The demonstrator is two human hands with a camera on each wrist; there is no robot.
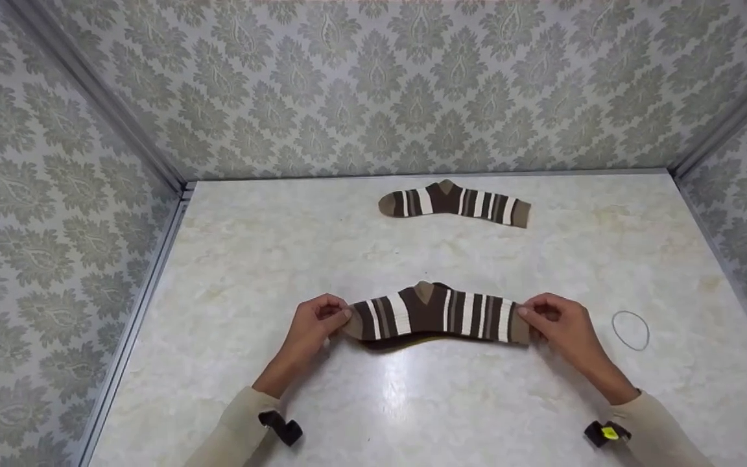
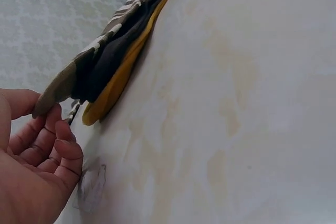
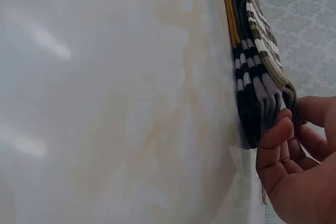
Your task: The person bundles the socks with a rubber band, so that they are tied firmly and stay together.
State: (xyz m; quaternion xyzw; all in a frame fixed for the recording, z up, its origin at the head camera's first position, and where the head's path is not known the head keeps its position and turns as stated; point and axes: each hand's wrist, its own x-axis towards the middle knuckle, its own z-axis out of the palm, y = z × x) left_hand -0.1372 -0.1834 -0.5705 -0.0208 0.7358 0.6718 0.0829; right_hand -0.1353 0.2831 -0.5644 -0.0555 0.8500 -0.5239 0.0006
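Observation:
A striped brown and white sock [image 1: 425, 311] lies at the top of a stack in the middle of the table. My left hand [image 1: 315, 324] pinches its toe end, and my right hand [image 1: 558, 324] pinches its cuff. Under it, in the left wrist view, dark socks [image 2: 113, 56] and a mustard one [image 2: 113, 93] show, with the striped toe lifted a little above them. The right wrist view shows the striped cuff [image 3: 275, 69] in my right fingers, beside the dark and grey cuffs [image 3: 257, 90] of the lower socks.
A matching striped sock [image 1: 445, 200] lies flat near the back of the table [image 1: 283, 233]. To the right of my right hand is a thin loop [image 1: 631, 331], like a rubber band. Patterned walls [image 1: 380, 84] stand at the back and both sides.

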